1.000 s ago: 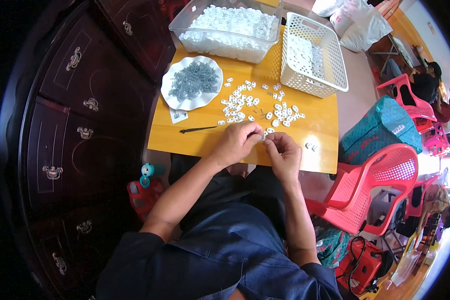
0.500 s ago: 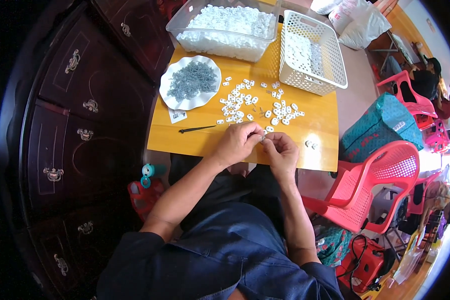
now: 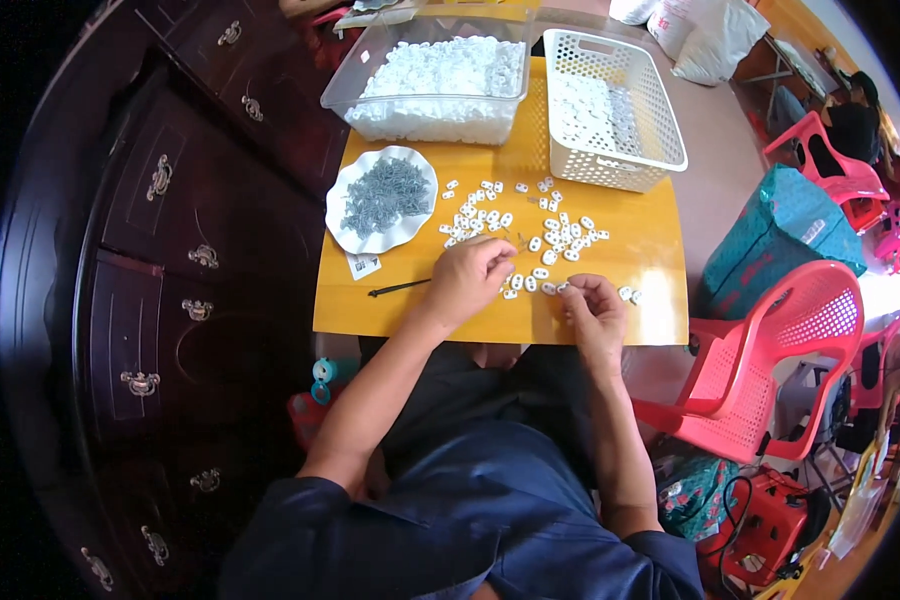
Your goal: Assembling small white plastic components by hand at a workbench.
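1. Here's the left hand, over the near middle of the yellow table, fingers curled and thumb toward the index finger; whether they pinch anything, I can't tell.
2. The right hand works closer to the near edge, thumb and index finger meeting at a small white piece; whether it's gripped or merely touched, I can't tell.
3. More white pieces, each with two dark dots, spread beyond and between the hands; a couple sit right of the right hand, toward the table's right edge.
4. Room now: bare wood runs along the near edge and down the right side. Far side, the clear tub and white basket crowd in; at left, the wavy plate of grey pins nears the edge.
5. A thin black stick lies just left of the left hand.
6. Print watch: a small card by the plate carries a dark pattern, too small to read; the teal bag on the right bears a pale patch.
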The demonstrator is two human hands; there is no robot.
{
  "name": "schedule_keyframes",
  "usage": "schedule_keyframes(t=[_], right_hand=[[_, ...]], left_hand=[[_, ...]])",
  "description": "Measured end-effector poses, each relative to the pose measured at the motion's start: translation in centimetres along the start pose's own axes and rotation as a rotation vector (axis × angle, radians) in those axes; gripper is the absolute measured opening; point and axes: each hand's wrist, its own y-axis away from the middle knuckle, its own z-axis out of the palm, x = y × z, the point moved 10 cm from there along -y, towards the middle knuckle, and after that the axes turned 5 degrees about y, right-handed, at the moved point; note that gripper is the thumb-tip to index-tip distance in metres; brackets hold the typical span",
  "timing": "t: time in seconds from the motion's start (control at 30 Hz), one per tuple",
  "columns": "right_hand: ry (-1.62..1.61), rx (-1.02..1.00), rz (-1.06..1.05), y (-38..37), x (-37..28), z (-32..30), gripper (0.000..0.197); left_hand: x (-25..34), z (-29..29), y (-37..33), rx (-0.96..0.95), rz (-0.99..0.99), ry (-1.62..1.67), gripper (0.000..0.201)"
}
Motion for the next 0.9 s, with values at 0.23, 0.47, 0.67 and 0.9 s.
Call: schedule_keyframes(t=[0.23,0.47,0.67,0.9], right_hand=[[-0.05,0.005,-0.02,-0.3,0.4,-0.6,0.012],[-0.075,-0.027,-0.007,-0.4,1.0,-0.4,0.012],[-0.07,-0.038,0.011,-0.3,0.8,-0.2,0.011],[-0.074,0.002,0.006,-0.1,0.4,-0.4,0.012]], left_hand=[[3.2,1.8,-3.3,0.012,0.239,-0.385,0.015],[3.2,4.0,-4.9,-0.115,0.222,-0.46,0.013],[3.9,4.1,-4.8,-0.126,0.228,-0.339,0.005],[0.6,1.6,-1.8,-0.068,-0.102,0.322,0.007]])
